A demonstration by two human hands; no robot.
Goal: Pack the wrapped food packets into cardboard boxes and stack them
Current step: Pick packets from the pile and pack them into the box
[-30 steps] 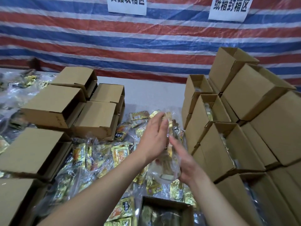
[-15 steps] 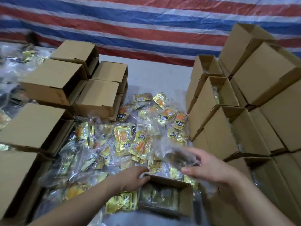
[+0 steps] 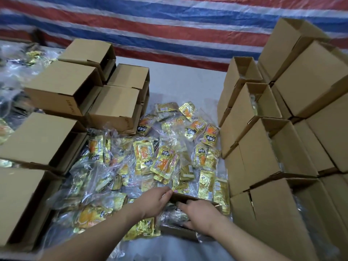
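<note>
A small open cardboard box sits at the near edge of the table, with clear-wrapped packets inside. My left hand grips the box's far left rim, fingers curled over the edge. My right hand lies palm down inside the box, its fingers straight and pressing on a clear-wrapped packet. Beyond the box, a loose pile of yellow foil food packets in clear wrap covers the middle of the table.
Filled cardboard boxes are stacked in tilted rows along the right. Closed boxes lie on their sides at the left and back left. A striped red, white and blue tarp hangs behind the grey table.
My right hand has carried the clear-wrapped packet down into the open box and now presses on it. My left hand has shifted along the box's far rim. The view has tilted down.
</note>
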